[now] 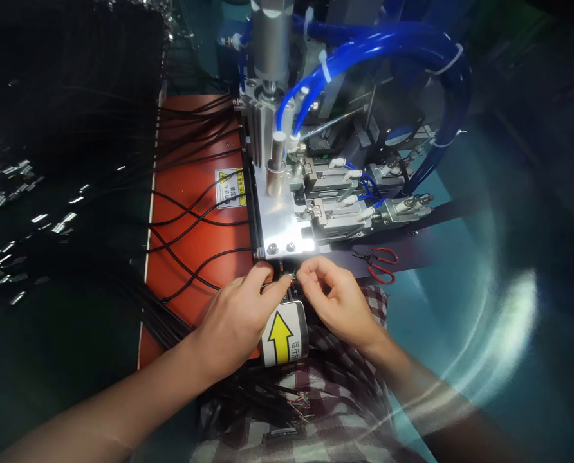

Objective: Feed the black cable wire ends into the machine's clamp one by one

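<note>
My left hand point(241, 312) is closed at the front edge of the machine's metal plate point(280, 225), thumb and forefinger close together around something small that I cannot make out. Just to its right, my right hand point(333, 296) has thumb and forefinger pinched beside thin coloured wires point(293, 281); the fingers hide what is between them. Below both hands lies a white label with a yellow arrow point(280, 337). A bundle of black cables with bare coloured wire ends point(301, 406) rests on a checked cloth point(359, 411) over the lap.
Black cables cross an orange-red surface point(185, 257) on the left. Blue air tubes point(388, 42) arch over the machine's small cylinders point(335, 212). Red-handled scissors point(381, 263) lie to the right. Many shiny metal ends point(65, 222) show on the dark far left.
</note>
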`<state>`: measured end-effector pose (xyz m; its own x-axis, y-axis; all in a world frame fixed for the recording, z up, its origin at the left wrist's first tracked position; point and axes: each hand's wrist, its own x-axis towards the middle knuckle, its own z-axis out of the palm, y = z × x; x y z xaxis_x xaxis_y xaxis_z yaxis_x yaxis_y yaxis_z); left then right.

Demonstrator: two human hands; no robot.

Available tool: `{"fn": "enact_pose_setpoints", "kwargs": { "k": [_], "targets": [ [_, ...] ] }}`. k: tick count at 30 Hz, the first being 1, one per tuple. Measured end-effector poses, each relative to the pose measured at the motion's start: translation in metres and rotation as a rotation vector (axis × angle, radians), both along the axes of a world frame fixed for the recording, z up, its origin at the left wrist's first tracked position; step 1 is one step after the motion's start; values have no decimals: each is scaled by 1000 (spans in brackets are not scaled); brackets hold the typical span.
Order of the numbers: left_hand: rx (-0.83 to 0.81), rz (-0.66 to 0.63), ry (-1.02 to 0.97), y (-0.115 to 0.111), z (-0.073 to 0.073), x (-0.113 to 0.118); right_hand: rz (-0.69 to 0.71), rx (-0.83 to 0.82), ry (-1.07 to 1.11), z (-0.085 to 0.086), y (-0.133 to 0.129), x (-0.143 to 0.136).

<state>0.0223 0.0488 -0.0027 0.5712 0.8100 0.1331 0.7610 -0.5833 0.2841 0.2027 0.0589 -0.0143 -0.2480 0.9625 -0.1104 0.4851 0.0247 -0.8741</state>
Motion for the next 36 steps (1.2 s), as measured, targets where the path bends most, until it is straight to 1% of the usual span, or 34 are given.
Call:
{"fn": "enact_pose_setpoints", "kwargs": {
  "k": [4,10,22,26,28,29,30,32,34,36],
  "targets": [
    [10,-1,-7,0,0,0,-12,-14,58,-5,1,1],
    [8,-7,-9,0,0,-1,0,-1,31,-8,1,3],
    [22,-22,-37,2,1,-1,24,83,-122,-5,0,2],
    [9,-41,-53,2,0,-2,48,168,-209,-2,0,2],
    [3,-36,-23,2,1,-2,55,217,-251,-2,0,1],
    [0,-29,2,2,1,-1,52,215,-251,-3,0,1],
    [-1,-19,27,2,1,0,41,185,-223,-4,0,1],
    [-5,-5,50,1,2,1,-7,47,-83,-10,0,3],
    [-5,-4,32,1,2,1,-76,-123,102,-16,1,5],
    [10,-11,-4,1,2,0,-135,-224,224,-21,1,7]
  ]
}}
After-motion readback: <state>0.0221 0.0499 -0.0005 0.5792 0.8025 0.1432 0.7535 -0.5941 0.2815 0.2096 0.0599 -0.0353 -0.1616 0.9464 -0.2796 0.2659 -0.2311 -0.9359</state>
